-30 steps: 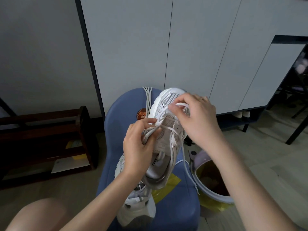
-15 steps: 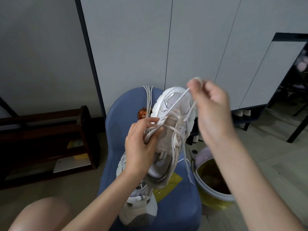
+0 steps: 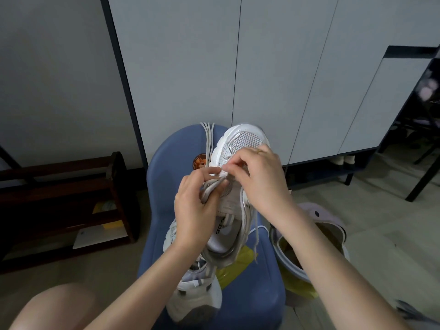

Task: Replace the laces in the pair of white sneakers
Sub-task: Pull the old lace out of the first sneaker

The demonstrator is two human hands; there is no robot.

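At the far left a dark wooden rack (image 3: 71,198) stands on the floor against the wall. The left hand (image 3: 195,210) grips the side of the upper white sneaker (image 3: 238,186), held above the blue chair (image 3: 259,301), its fingers curled round the eyelet edge and lace. A second sneaker (image 3: 192,298) lies on the seat's front edge beneath, and loose laces (image 3: 208,141) hang over the chair's back edge. The right hand (image 3: 259,179) pinches the lace (image 3: 223,173) at the shoe's upper eyelets. Right of the chair sits a lavender bin (image 3: 331,225).
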